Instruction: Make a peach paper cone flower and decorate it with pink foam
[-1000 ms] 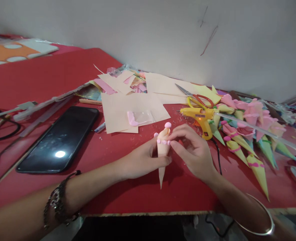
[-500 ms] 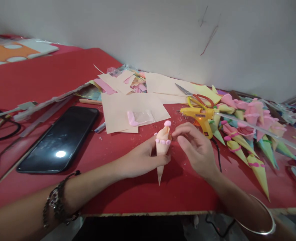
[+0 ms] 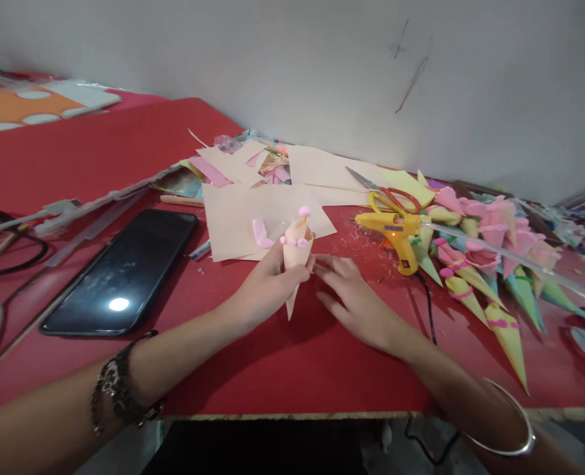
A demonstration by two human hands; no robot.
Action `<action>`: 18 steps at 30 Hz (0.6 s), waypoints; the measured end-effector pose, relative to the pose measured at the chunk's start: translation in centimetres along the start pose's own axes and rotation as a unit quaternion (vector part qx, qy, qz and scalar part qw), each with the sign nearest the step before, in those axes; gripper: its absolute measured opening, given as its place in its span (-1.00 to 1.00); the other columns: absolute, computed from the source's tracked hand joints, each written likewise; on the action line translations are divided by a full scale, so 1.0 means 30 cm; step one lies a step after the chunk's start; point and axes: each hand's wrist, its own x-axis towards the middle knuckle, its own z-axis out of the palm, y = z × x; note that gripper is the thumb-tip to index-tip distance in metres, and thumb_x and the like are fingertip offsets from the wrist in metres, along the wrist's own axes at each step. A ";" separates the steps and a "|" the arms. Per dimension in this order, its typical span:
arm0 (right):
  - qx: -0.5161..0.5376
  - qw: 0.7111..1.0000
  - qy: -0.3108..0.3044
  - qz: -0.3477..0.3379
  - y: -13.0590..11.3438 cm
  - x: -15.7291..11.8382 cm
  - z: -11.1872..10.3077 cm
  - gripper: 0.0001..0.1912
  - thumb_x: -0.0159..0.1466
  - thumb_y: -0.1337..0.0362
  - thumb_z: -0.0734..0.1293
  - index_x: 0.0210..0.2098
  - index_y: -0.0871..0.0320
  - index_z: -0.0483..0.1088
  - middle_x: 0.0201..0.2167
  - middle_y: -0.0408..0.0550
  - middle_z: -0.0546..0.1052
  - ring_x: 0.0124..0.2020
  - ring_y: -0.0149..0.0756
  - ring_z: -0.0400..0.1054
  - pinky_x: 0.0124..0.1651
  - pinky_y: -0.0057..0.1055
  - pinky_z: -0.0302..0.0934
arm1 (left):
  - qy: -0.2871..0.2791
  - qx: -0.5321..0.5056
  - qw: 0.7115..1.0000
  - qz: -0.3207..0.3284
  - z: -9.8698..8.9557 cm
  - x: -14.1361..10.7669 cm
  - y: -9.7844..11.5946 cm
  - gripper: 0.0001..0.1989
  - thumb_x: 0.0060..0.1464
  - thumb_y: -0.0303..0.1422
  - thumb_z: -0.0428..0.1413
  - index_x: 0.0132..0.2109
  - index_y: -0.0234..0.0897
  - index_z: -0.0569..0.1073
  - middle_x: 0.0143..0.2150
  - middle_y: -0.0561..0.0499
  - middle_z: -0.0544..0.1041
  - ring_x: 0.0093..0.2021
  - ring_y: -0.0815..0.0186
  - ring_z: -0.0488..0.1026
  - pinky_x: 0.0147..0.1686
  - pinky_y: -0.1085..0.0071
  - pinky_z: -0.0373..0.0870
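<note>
A cream paper cone [image 3: 295, 256] with pink dots round its rim and a pink ball on top stands upright, tip down, in my left hand [image 3: 267, 290]. The thumb crosses its front and the fingers wrap behind it. My right hand [image 3: 354, 300] is just right of the cone, fingers apart and reaching toward its side, holding nothing visible. Behind the cone, a piece of pink clay [image 3: 260, 234] lies on cream paper sheets [image 3: 228, 221].
A black phone [image 3: 129, 270] lies at left. On the right are a yellow glue gun [image 3: 396, 234], scissors [image 3: 394, 200] and a heap of finished cones [image 3: 510, 330]. Paper scraps [image 3: 233, 165] sit at the back, near the wall.
My left hand has moved the cone left and away from me. My right hand has shifted left, its fingers reaching further forward beside the cone.
</note>
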 end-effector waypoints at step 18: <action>-0.005 1.000 0.012 -0.016 0.003 0.017 0.015 -0.82 0.15 0.47 0.18 -0.30 0.15 0.34 -0.24 0.00 0.37 -0.21 -0.26 0.24 -0.13 -0.25 0.19 | -0.007 0.018 1.000 -0.012 0.015 -0.001 0.005 -0.93 -0.11 -0.49 -0.04 -0.43 -0.27 0.18 -0.52 0.15 0.23 -0.54 0.47 0.15 -0.52 0.50 0.14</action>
